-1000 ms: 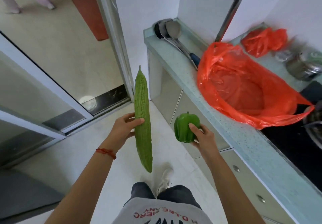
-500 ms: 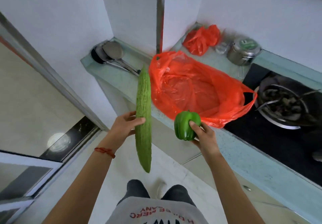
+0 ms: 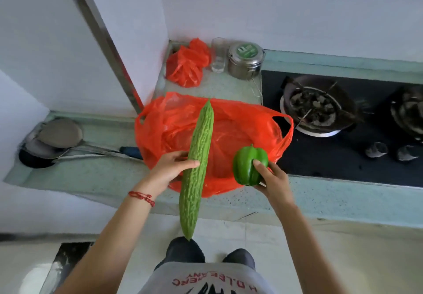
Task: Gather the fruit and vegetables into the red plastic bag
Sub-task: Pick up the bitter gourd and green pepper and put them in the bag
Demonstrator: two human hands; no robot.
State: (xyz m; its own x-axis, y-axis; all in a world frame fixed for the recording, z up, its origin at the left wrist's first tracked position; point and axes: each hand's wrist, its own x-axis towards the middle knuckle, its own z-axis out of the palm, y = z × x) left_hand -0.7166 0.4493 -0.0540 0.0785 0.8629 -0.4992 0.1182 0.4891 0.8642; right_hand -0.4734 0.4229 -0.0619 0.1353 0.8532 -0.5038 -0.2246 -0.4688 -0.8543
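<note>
Nearest, a left hand [image 3: 170, 170] with a red thread bracelet [image 3: 141, 197], grip wrapped round the middle of a long bitter gourd [image 3: 197, 165]: thumb across the front, fingers behind, lower tip hanging off the table's near edge, upper tip reaching over the far rim of the red plastic bag [image 3: 240, 129]. Just beside it, a right hand [image 3: 271, 177] grasping a green bell pepper [image 3: 250, 164] from its right side and underneath, held above the bag's near-right rim. Beyond, the bag spread open on the table [image 3: 91, 177], mouth upward, overhanging the near edge. Toward the left end, ladles [image 3: 59, 138]. At the far edge, a smaller crumpled red bag [image 3: 187, 65], a glass [image 3: 218, 54], a steel tin [image 3: 246, 61]. To the right, a black stove [image 3: 343, 147].
</note>
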